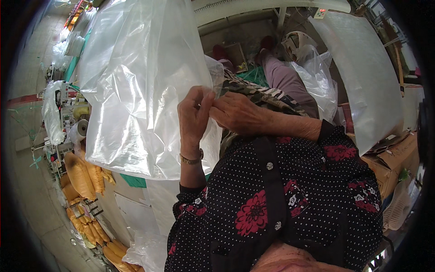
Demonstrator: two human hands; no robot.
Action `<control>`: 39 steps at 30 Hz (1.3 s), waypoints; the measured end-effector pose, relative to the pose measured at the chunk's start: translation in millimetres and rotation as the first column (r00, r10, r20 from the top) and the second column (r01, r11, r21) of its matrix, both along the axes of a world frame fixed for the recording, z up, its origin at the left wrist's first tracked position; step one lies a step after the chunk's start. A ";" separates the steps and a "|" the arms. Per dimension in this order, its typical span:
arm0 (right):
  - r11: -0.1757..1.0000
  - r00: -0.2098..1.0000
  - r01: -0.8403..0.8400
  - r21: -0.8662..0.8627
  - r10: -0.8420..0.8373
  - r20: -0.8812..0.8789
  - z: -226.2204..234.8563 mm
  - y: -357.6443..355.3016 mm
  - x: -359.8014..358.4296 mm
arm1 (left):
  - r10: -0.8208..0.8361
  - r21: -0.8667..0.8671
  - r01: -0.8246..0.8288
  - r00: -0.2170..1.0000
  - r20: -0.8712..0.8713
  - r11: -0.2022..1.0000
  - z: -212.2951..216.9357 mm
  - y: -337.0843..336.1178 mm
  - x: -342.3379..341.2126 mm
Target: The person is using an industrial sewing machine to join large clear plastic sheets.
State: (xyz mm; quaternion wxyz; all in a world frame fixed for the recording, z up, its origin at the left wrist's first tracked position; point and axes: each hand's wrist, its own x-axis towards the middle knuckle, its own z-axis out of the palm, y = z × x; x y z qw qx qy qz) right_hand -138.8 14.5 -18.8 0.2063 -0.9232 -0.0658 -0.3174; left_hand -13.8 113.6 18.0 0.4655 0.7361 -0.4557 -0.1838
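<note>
Workshop floor at frame left, w/ yellow padded pieces (80, 177) stacked lower left. Big clear plastic bag (136, 86) fills upper-left to centre, held up in front of me. White sheet (369, 77) upper right, cardboard box (394, 165) at right. My left hand (195, 119) & right hand (236, 113), centre frame, both pinched shut on bag's right edge, fingertips touching.

The clear plastic bag (136, 90) pinched by both hands is thin, glossy film, creased and catching white glare, the wristband (192, 159) looks like dull gold metal, the dotted floral blouse (290, 199) is matt woven cloth, and the carton (394, 163) is plain brown cardboard.
</note>
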 end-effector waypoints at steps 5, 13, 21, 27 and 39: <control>0.973 0.994 -0.107 0.203 0.104 0.023 -12.1 -28.6 17.2 | 0.163 0.001 -0.165 0.975 -0.152 0.986 3.1 10.4 9.3; 0.903 0.830 0.094 0.419 -0.303 0.469 -72.7 -21.0 242.6 | 0.084 -0.068 -0.055 0.826 0.558 0.996 113.8 17.4 11.7; 0.894 0.949 -0.215 0.394 0.097 0.299 -115.7 19.7 278.6 | -0.124 0.091 0.083 0.706 0.697 0.992 59.7 37.3 32.9; 0.959 0.965 -0.055 0.277 0.122 -0.233 -65.6 -86.5 187.4 | 0.111 -0.009 -0.130 0.805 0.583 0.991 -9.7 31.5 19.9; 0.928 0.989 -0.026 -0.373 0.078 0.125 58.0 -132.1 86.9 | 0.393 -0.119 -0.439 0.875 -0.283 0.890 -12.4 21.9 -3.5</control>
